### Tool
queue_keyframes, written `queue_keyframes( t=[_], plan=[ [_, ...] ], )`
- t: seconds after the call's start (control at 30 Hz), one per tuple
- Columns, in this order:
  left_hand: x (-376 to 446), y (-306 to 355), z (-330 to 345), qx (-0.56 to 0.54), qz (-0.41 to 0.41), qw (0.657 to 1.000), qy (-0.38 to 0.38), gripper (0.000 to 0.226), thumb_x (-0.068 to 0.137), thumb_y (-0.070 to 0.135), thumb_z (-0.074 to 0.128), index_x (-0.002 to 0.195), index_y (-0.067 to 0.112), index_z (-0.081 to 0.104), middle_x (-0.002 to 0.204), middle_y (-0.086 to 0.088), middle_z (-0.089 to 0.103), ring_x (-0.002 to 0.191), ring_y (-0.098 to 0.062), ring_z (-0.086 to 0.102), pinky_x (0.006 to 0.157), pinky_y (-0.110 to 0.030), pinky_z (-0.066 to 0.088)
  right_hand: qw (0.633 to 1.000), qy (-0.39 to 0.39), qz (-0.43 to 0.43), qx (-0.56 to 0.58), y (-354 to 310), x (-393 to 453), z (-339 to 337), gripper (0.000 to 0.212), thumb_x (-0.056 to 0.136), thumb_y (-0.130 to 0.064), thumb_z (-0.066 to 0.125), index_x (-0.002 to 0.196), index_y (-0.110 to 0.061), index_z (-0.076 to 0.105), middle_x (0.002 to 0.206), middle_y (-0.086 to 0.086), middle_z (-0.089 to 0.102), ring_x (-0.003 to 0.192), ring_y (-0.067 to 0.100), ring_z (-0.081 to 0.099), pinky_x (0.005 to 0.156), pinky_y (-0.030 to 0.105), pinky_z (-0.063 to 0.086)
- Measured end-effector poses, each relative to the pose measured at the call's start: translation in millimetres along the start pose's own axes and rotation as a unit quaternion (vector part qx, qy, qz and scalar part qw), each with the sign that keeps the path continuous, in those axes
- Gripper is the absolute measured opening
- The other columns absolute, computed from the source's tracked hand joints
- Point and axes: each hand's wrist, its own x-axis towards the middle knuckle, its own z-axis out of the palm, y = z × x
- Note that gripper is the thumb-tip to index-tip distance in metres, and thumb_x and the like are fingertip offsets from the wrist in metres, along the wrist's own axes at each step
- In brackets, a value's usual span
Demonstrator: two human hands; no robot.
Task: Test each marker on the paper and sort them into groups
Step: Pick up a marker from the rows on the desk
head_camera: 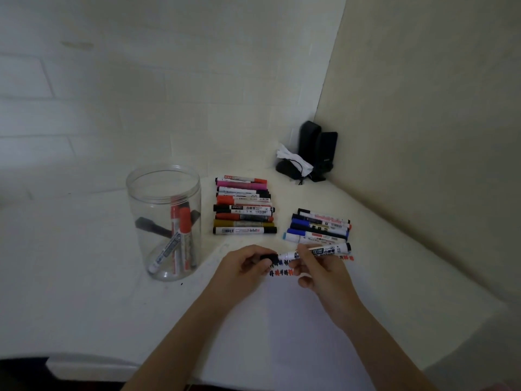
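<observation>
Paper (pixel 282 320) at 6 o'clock. Right hand (pixel 318 269) pinching marker (pixel 318 252) mid-barrel; left hand (pixel 245 263) gripping cap (pixel 269 258). Light, stiff, smooth plastic; best held mid-barrel.
</observation>
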Motion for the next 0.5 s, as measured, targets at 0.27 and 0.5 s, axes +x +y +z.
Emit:
queue_keyframes(
  t=[0.27,0.5],
  plan=[
    [0.3,-4.7,-1.5,-0.066,-0.005,0.998,0.003,0.018,0.091,0.011,0.062,0.104,0.020,0.071,0.091,0.001,0.072,0.086,-0.015,0.067,0.081,-0.024,0.053,0.999,0.012,-0.027,-0.032,5.7,2.1,11.6,0.018,0.087,-0.023,0.069,0.084,-0.006,0.073,0.070,0.007,0.069,0.063,0.015,0.057,0.056,0.024,0.047],
    [-0.3,-2.5,-2.6,-0.061,-0.004,0.998,0.009,0.018,0.088,0.007,0.065,0.100,0.016,0.074,0.092,0.005,0.073,0.086,-0.008,0.067,0.080,-0.016,0.051,0.998,0.037,-0.005,-0.045,13.7,2.4,19.2,0.024,0.087,-0.028,0.069,0.080,-0.005,0.072,0.063,0.002,0.067,0.058,0.009,0.057,0.060,0.019,0.049]
  ],
)
